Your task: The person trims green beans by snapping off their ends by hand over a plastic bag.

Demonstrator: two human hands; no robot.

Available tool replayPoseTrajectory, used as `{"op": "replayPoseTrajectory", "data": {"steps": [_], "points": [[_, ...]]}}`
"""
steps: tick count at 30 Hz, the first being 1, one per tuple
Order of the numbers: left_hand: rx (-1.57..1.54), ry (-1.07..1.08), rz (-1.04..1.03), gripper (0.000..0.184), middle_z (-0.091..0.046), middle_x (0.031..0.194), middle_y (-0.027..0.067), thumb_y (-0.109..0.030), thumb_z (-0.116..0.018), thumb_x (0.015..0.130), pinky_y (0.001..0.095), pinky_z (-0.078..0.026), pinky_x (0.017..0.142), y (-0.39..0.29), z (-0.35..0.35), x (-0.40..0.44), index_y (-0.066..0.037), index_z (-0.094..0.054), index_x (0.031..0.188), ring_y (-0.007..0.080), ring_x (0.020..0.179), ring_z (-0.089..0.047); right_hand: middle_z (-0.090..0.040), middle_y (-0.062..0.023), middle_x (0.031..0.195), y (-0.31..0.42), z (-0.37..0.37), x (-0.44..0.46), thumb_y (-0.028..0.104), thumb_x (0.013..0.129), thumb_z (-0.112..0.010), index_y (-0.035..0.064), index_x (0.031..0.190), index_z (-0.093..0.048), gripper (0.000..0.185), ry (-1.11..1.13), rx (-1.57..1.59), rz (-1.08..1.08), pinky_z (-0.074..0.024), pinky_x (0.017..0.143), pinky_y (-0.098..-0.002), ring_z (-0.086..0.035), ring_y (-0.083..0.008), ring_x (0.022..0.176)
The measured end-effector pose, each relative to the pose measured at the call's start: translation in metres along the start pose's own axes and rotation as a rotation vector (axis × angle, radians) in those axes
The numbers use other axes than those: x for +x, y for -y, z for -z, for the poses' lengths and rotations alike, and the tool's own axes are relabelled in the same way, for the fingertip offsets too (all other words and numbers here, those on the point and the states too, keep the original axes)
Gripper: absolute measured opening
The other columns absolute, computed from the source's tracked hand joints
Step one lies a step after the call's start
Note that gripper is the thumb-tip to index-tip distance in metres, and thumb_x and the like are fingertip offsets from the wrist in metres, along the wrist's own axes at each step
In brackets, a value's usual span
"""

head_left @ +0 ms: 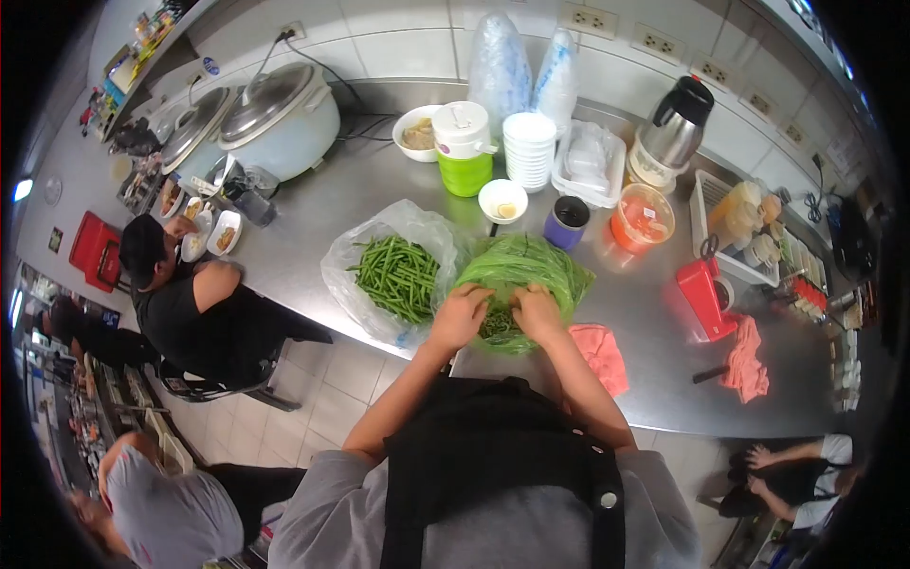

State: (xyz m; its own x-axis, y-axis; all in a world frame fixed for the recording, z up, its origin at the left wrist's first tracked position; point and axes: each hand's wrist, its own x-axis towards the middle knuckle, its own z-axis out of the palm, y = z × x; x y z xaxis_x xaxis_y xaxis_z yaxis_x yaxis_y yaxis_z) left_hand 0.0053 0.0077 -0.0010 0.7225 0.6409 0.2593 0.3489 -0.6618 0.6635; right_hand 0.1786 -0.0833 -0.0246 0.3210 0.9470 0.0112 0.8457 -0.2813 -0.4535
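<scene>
At the front edge of the steel counter, a green plastic bag (531, 261) lies open toward me, with small dark-green pieces (499, 322) in its mouth; their kind is too small to tell. My left hand (462, 316) is closed on the bag's left side, fingers curled inward. Opposite it, my right hand (537, 313) grips the right side of the bag's opening. Some fingertips are hidden in the folds. Just left of my left hand, a clear plastic bag (343, 275) holds a heap of green beans (398, 279).
Behind the bags stand a green-and-white jug (464, 161), stacked white cups (528, 152), a small bowl (503, 202), a purple tumbler (567, 223) and an orange tub (642, 218). Pink cloths (599, 358) lie to the right. A person (199, 294) sits eating at the left.
</scene>
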Motion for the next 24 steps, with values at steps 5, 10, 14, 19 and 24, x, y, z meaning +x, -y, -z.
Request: {"op": "replayPoseTrajectory", "data": {"steps": [5, 10, 14, 19, 24], "points": [[-0.003, 0.071, -0.105, 0.022, -0.066, 0.102, 0.0144, -0.01, -0.058, 0.085, 0.0437, -0.051, 0.086, -0.004, 0.004, 0.006, -0.009, -0.07, 0.103, 0.0357, 0.095, -0.063, -0.067, -0.0107, 0.092, 0.001, 0.013, -0.001, 0.009, 0.073, -0.071, 0.0086, 0.09, -0.067, 0.017, 0.05, 0.066, 0.093, -0.0465, 0.087, -0.0428, -0.06, -0.0325, 0.096], [0.384, 0.207, -0.08, 0.017, -0.064, 0.093, 0.0122, -0.019, -0.058, 0.083, 0.0437, -0.051, 0.079, 0.008, -0.014, 0.004, -0.011, -0.068, 0.095, 0.0324, 0.092, -0.064, -0.066, -0.0121, 0.087, 0.004, 0.017, -0.002, 0.006, 0.072, -0.073, 0.0055, 0.085, -0.067, 0.014, -0.039, 0.158, 0.222, -0.0457, 0.08, -0.0428, -0.058, -0.0324, 0.087], [0.295, 0.186, -0.047, 0.013, -0.063, 0.09, 0.0144, -0.017, -0.058, 0.086, 0.0457, -0.051, 0.079, 0.008, -0.011, 0.004, -0.007, -0.065, 0.089, 0.0355, 0.089, -0.063, -0.063, -0.0115, 0.085, 0.017, 0.029, -0.005, 0.001, 0.072, -0.072, 0.0047, 0.086, -0.066, 0.015, -0.044, 0.177, 0.215, -0.0462, 0.079, -0.0431, -0.058, -0.0325, 0.089], [0.129, 0.182, -0.015, 0.014, -0.063, 0.09, 0.0174, -0.016, -0.059, 0.088, 0.0479, -0.05, 0.08, 0.008, -0.01, 0.01, -0.003, -0.063, 0.088, 0.0388, 0.089, -0.062, -0.061, -0.0127, 0.086, 0.02, 0.031, -0.005, 0.0, 0.075, -0.07, 0.0029, 0.088, -0.066, 0.014, -0.131, 0.245, 0.166, -0.0469, 0.078, -0.0432, -0.058, -0.0334, 0.087], [0.026, -0.001, -0.083, 0.012, -0.062, 0.08, 0.0222, -0.012, -0.058, 0.084, 0.0495, -0.05, 0.076, 0.014, -0.021, 0.018, -0.001, -0.063, 0.084, 0.0421, 0.083, -0.062, -0.062, -0.015, 0.088, 0.018, 0.032, -0.008, 0.0, 0.078, -0.067, 0.003, 0.09, -0.067, 0.012, -0.238, 0.279, 0.121, -0.0475, 0.078, -0.0432, -0.059, -0.0362, 0.088]]}}
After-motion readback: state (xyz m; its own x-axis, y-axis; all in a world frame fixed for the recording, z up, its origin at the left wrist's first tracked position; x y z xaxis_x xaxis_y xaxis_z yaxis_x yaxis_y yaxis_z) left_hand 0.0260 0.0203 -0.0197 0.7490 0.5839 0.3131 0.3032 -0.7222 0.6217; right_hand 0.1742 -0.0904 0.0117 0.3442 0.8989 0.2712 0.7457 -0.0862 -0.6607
